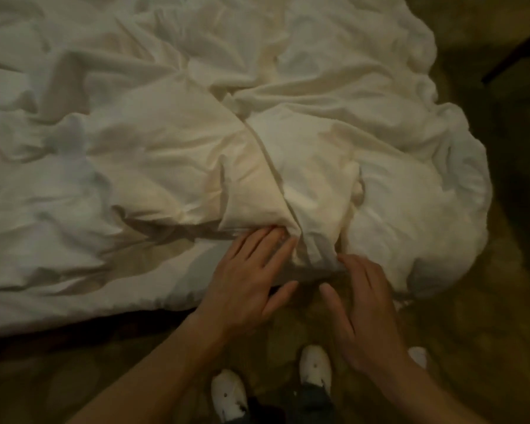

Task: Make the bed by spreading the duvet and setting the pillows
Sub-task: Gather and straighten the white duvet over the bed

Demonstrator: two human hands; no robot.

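Two hands at the bed's (74, 304) near edge: left hand (245, 280) with straight fingers touching the duvet's (288, 133) bunched fold, right hand (364, 313) open just beside it. The duvet lies heaped directly ahead, its seam running away toward the bed's far side.

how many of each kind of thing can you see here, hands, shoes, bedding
hands: 2, left hand and right hand, both at the duvet edge
shoes: 2, white shoe and white shoe
duvets: 1
pillows: 0 in view
total: 5
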